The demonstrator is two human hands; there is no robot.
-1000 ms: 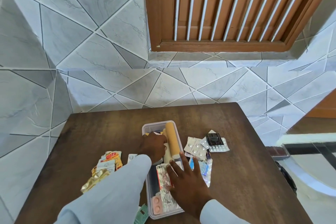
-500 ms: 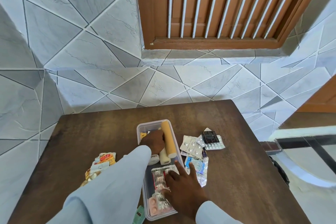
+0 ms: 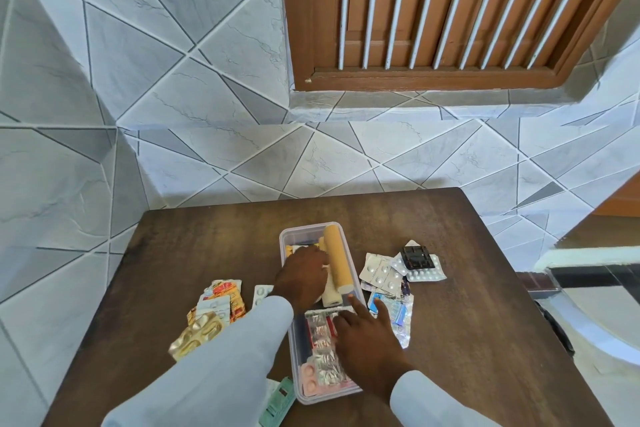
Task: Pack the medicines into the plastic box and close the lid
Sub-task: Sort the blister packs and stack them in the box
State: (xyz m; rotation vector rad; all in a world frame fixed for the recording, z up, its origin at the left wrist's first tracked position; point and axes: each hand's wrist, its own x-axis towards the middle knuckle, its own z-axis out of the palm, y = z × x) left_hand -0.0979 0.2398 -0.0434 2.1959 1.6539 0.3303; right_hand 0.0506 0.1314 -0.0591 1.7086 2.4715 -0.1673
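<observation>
A clear plastic box (image 3: 283, 242) lies open and lengthwise on the brown table (image 3: 467, 340). A tan roll (image 3: 336, 256) and a cream roll (image 3: 330, 297) lie in its far half. Silver-red blister strips (image 3: 320, 326) and a pink blister (image 3: 309, 378) fill its near half. My left hand (image 3: 303, 279) is inside the box beside the rolls, knuckles up, its fingertips hidden. My right hand (image 3: 367, 340) rests flat with spread fingers on the strips in the box. No lid is in view.
Loose orange, white and gold medicine packets (image 3: 216, 305) lie left of the box. Silver blisters (image 3: 381, 270), a black strip (image 3: 417, 257) and blue sachets (image 3: 394, 310) lie on its right. A green item (image 3: 277, 402) sits at the front edge. A tiled wall stands behind the table.
The view has shifted a little. Both hands stay in the box, the left by the rolls, the right on the blister strips.
</observation>
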